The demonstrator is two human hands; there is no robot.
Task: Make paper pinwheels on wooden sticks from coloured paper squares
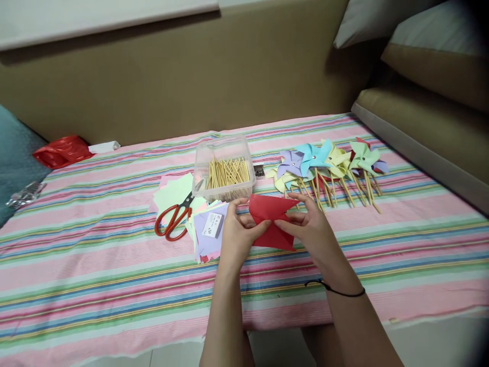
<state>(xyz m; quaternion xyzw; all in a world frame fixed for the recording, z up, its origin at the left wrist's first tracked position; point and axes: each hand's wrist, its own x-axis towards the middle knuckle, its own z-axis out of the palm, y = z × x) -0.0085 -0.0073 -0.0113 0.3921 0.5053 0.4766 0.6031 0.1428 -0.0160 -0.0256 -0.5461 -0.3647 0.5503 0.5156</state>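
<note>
A sheet of red paper [269,208] with cut, pointed corners is held up above the striped cloth, between my two hands. My left hand [240,229] grips its left side, the thumb pressed on the front near the middle. From the right, my right hand [305,221] pinches the paper, thumb near the centre and fingers by the upper right corner. Left of my hands lie purple and other coloured paper sheets [204,244] with a small white box [213,225] on top. Red-handled scissors [176,216] rest beside them, partly over pale green paper [173,191].
A clear plastic box [198,160] of wooden sticks [227,173] stands beyond my hands. Several finished paper pinwheels [315,155] on sticks lie at the right. A red plastic bag [63,151] is at the far left. Sofa cushions [431,122] border the right side.
</note>
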